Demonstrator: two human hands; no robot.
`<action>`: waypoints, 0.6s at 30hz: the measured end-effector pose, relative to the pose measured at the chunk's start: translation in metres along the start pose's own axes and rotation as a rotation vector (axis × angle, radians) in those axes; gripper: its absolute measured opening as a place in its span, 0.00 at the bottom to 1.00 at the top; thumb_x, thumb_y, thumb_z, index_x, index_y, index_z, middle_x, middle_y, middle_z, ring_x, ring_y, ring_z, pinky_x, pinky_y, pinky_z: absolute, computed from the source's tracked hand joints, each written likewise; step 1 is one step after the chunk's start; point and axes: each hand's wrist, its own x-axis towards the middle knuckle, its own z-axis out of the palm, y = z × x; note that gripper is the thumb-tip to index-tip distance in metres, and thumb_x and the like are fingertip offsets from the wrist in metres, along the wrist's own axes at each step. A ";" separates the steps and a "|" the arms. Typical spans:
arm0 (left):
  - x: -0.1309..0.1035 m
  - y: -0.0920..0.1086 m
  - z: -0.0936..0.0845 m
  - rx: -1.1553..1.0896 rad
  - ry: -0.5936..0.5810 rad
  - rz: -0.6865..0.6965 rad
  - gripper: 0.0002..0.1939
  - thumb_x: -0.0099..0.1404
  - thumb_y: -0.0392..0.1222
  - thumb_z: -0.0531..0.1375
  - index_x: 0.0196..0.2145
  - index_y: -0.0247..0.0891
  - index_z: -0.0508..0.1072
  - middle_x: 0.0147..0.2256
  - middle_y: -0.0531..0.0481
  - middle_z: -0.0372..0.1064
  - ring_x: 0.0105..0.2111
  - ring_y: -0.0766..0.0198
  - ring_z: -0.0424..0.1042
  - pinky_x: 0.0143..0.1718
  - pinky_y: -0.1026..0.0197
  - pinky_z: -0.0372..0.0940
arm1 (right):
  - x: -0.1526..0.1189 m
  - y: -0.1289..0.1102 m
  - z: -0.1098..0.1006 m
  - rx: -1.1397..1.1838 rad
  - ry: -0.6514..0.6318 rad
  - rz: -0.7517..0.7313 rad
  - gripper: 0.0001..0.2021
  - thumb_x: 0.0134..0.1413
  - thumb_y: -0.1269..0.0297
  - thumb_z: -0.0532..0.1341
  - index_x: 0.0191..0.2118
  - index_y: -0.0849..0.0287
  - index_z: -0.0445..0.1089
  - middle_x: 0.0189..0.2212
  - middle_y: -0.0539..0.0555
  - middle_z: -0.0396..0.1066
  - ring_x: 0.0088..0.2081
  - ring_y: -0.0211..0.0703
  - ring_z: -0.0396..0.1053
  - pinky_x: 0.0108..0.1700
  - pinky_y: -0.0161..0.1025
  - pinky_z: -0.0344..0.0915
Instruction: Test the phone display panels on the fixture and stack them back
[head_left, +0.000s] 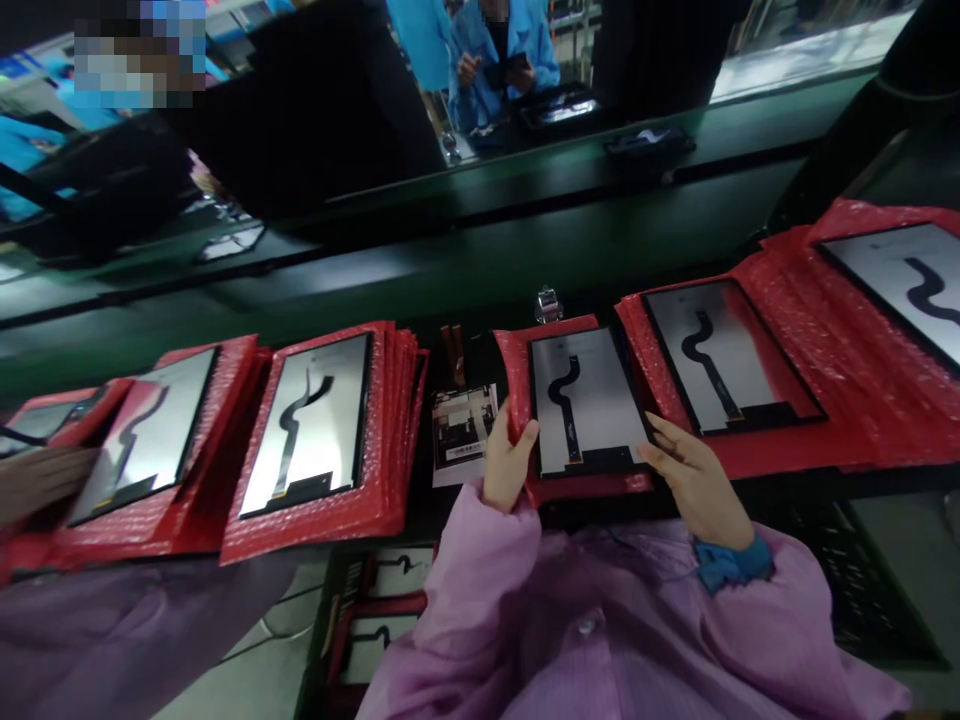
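Observation:
In front of me is a display panel point(600, 410) with a silvery back and a curved black ribbon cable, lying over a red bubble-wrap sheet point(513, 355). My left hand point(510, 458) is closed on the panel's left edge together with the bubble wrap, thumb on top. At the opposite edge, my right hand point(696, 478) grips the panel near its lower right corner, its fingers fairly straight. A blue band point(731, 562) circles my right wrist. Part of each hand's grip is hidden beneath the panel.
Stacks of similar panels on red bubble wrap stand at left point(307, 425) and right point(727, 355). A printed label sheet point(463, 432) lies between. A co-worker's hand point(45, 485) is at far left. Below, a crate point(330, 640) holds more panels. A green ledge point(480, 240) runs behind.

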 end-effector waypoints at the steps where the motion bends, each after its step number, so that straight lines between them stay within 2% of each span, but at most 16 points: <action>1: -0.001 -0.002 -0.002 0.125 0.058 0.158 0.26 0.58 0.50 0.69 0.52 0.38 0.72 0.57 0.40 0.70 0.60 0.51 0.68 0.63 0.49 0.63 | 0.001 -0.002 -0.001 0.000 0.009 -0.001 0.28 0.46 0.52 0.72 0.54 0.51 0.75 0.39 0.52 0.80 0.41 0.46 0.77 0.56 0.50 0.73; 3: -0.006 -0.008 -0.008 0.407 0.093 0.454 0.25 0.69 0.47 0.60 0.61 0.39 0.66 0.64 0.39 0.63 0.66 0.52 0.62 0.69 0.47 0.55 | 0.003 -0.003 -0.002 -0.007 0.014 -0.002 0.27 0.46 0.53 0.72 0.54 0.51 0.75 0.39 0.53 0.80 0.40 0.46 0.77 0.55 0.50 0.73; 5: -0.009 -0.017 -0.014 0.588 0.024 0.595 0.25 0.74 0.44 0.51 0.66 0.38 0.61 0.62 0.37 0.66 0.63 0.54 0.66 0.67 0.47 0.59 | 0.006 -0.002 0.000 -0.004 0.005 -0.009 0.28 0.46 0.53 0.72 0.55 0.52 0.74 0.41 0.53 0.80 0.41 0.46 0.77 0.56 0.50 0.73; 8: -0.009 -0.032 -0.022 0.656 -0.044 0.622 0.25 0.77 0.42 0.45 0.68 0.36 0.59 0.58 0.36 0.71 0.58 0.55 0.72 0.62 0.48 0.66 | 0.012 0.003 0.009 -0.025 -0.011 -0.003 0.30 0.45 0.53 0.73 0.56 0.53 0.73 0.43 0.55 0.80 0.45 0.48 0.77 0.56 0.51 0.73; 11: -0.004 -0.039 -0.024 0.664 -0.010 0.629 0.25 0.77 0.43 0.44 0.67 0.35 0.60 0.57 0.35 0.71 0.56 0.55 0.74 0.60 0.48 0.68 | 0.019 0.011 0.017 -0.045 -0.030 0.057 0.34 0.43 0.52 0.72 0.57 0.56 0.70 0.44 0.57 0.80 0.45 0.49 0.77 0.51 0.49 0.75; 14: -0.005 -0.036 -0.022 0.745 0.007 0.721 0.23 0.77 0.43 0.48 0.64 0.34 0.63 0.57 0.34 0.71 0.57 0.54 0.73 0.59 0.49 0.69 | 0.024 0.017 0.018 -0.068 -0.049 0.108 0.38 0.43 0.50 0.72 0.60 0.59 0.66 0.47 0.59 0.78 0.45 0.49 0.77 0.47 0.46 0.77; 18: -0.015 -0.024 -0.019 0.926 -0.031 0.902 0.17 0.73 0.42 0.55 0.56 0.35 0.70 0.54 0.35 0.72 0.58 0.48 0.69 0.59 0.44 0.69 | 0.028 0.024 0.014 -0.138 -0.062 0.070 0.40 0.49 0.46 0.69 0.65 0.57 0.61 0.52 0.61 0.75 0.47 0.51 0.77 0.46 0.48 0.78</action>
